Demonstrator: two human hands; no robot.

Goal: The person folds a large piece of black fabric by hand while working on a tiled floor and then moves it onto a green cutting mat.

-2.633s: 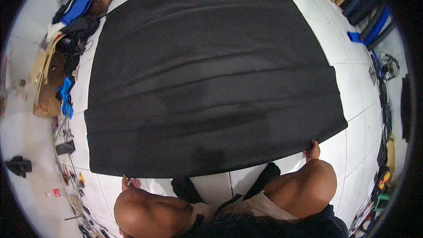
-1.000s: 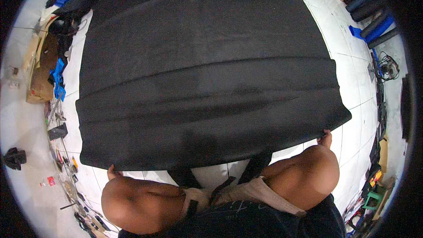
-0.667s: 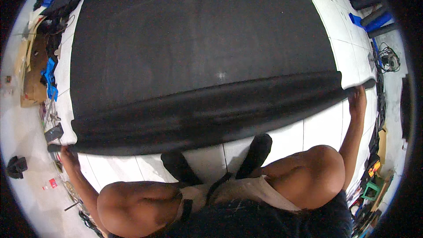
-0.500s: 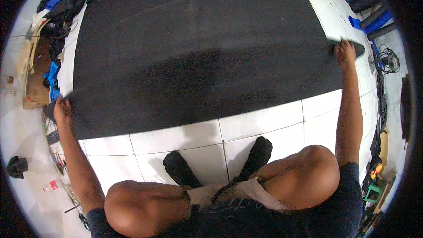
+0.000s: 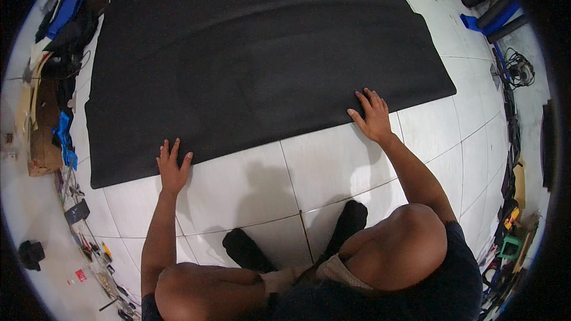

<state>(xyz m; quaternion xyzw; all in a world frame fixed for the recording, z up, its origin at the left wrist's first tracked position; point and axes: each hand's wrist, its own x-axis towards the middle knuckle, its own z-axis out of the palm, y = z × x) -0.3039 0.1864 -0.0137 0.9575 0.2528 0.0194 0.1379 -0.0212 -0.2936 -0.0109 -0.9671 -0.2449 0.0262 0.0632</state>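
Observation:
A large sheet of black fabric (image 5: 256, 65) lies spread over the white tiled floor, its near edge slanting up from left to right. My left hand (image 5: 173, 165) rests at that edge toward the left, fingers apart and fingertips on the cloth. Farther right, my right hand (image 5: 372, 116) lies across the same edge with its fingers spread on the fabric. Neither hand grips anything. Soft ripples cross the upper part of the sheet, and its far end runs out of view.
White floor tiles (image 5: 238, 193) show between the cloth and my black-socked feet (image 5: 351, 217). Along the left wall stand a cardboard box (image 5: 44, 142), a blue cloth (image 5: 64, 137) and scattered tools. To the right are dark rolls (image 5: 496, 12), a small fan (image 5: 519, 70) and a green stool (image 5: 510, 248).
Both hands have let go of the fabric's two near corners and moved inward onto its near edge. The raised corners now lie flat on the floor.

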